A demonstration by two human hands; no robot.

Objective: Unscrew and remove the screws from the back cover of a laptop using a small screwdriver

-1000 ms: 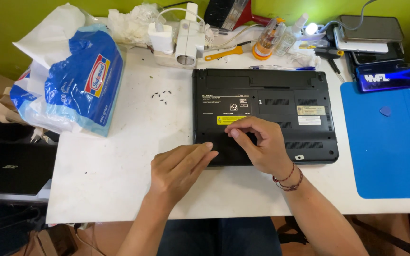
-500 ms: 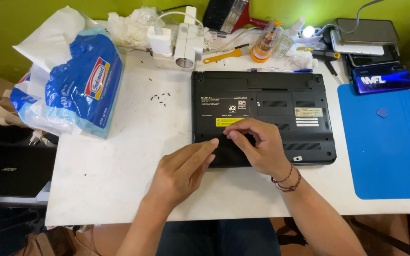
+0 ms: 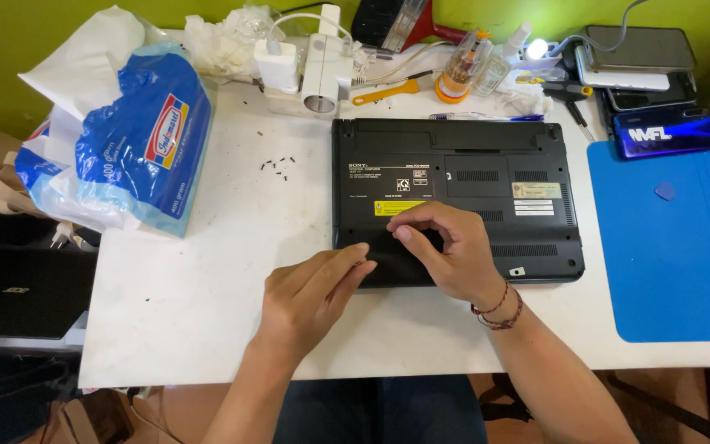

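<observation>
Here the right hand [image 3: 447, 253] rests curled on the underside of a black laptop [image 3: 454, 197] that lies bottom-up on the white worktop [image 3: 207, 271]. Its thumb and forefinger are pressed close together at the near-left part of the case, just below a yellow sticker [image 3: 398, 207]; whether they pinch something small there I cannot tell. The left hand [image 3: 314, 292] lies flat beside it, fingers held together, fingertips [image 3: 359, 253] touching the laptop's near-left corner while the palm rests on the worktop.

Well apart to the left, a small scatter of black screws [image 3: 277, 166] sits loose on the bare surface. Beyond them lies a blue and white plastic bag [image 3: 125, 148]. Behind the laptop stand a white power adapter [image 3: 314, 70], an orange-handled tool [image 3: 384, 89] and a clutter of bottles and cables. To the right lies a blue mat [image 3: 667, 263] with a small blue pick [image 3: 665, 191] on it.

The likely trouble: the loose screws have no tray, so a sweep of the left forearm could send them off the edge. Prying with fingertips alone at that corner might also snap a plastic clip or slip, should any screw remain in place.
</observation>
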